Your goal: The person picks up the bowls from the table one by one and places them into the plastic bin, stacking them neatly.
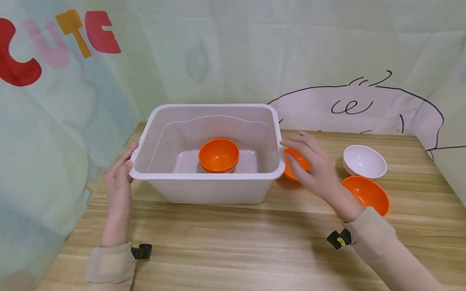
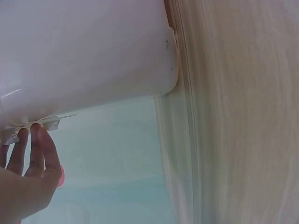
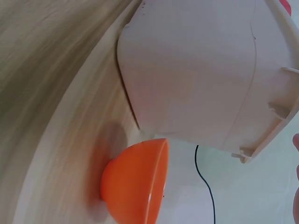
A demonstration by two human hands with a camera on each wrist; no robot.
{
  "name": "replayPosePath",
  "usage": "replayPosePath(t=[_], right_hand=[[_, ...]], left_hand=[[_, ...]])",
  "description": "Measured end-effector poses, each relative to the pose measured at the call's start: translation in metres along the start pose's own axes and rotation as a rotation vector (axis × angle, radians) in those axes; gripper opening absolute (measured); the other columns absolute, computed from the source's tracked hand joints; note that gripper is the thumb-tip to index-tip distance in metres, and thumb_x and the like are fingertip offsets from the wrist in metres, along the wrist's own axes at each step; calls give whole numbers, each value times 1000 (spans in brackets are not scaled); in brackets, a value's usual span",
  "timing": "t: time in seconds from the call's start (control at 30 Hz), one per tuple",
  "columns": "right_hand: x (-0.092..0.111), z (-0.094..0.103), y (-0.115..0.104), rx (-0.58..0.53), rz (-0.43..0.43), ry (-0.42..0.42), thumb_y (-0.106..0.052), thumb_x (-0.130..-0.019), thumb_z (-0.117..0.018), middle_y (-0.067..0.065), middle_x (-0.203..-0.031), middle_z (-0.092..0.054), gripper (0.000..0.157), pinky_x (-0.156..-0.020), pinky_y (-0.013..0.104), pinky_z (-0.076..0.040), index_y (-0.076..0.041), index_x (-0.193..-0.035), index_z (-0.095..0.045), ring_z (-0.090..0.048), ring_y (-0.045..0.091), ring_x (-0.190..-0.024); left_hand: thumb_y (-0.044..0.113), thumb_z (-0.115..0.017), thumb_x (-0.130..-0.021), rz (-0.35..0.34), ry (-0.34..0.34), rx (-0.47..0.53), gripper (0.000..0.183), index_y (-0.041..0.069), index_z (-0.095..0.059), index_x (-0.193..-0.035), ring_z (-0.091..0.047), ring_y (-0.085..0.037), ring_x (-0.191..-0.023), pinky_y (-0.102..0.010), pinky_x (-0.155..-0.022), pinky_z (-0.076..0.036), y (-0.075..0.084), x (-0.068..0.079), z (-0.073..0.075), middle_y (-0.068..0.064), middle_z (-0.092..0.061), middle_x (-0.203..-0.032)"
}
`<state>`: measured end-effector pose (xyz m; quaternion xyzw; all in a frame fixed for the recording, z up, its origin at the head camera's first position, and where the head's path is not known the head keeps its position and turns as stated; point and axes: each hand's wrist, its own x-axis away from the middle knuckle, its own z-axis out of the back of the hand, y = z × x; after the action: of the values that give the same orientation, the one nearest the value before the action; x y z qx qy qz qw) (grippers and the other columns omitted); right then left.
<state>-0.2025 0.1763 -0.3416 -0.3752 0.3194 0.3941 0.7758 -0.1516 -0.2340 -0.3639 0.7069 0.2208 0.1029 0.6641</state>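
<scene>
A white plastic bin (image 1: 211,190) stands on the wooden table. Inside it sits an orange bowl (image 1: 219,155), with what looks like another stacked beneath. My left hand (image 1: 119,179) grips the bin's left rim, thumb on top; in the left wrist view its fingers (image 2: 37,154) hook under the rim. Beside the right rim, my right hand (image 1: 315,167) has its fingers extended and holds nothing. Only its fingertips (image 3: 296,175) show in the right wrist view, apart from the bin. Another orange bowl (image 3: 133,182) stands on the table by the bin's right side, partly hidden behind the right hand in the head view.
To the right of the right hand, a white bowl (image 1: 364,161) stands behind an orange bowl (image 1: 369,194), partly covered by the right forearm. A printed cloth (image 1: 222,52) hangs behind and left of the table (image 1: 227,250).
</scene>
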Motion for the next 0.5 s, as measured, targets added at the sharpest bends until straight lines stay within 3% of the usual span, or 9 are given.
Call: replayPosePath(t=[0.5], right_hand=[[33, 17, 6, 44, -129, 8, 2, -83, -61, 15, -116, -65, 35, -114, 31, -31, -3, -117, -66, -54, 31, -114]], left_hand=[[16, -39, -98, 8, 1, -13, 39, 18, -63, -129, -52, -9, -124, -15, -86, -43, 1, -1, 0, 9, -57, -138]])
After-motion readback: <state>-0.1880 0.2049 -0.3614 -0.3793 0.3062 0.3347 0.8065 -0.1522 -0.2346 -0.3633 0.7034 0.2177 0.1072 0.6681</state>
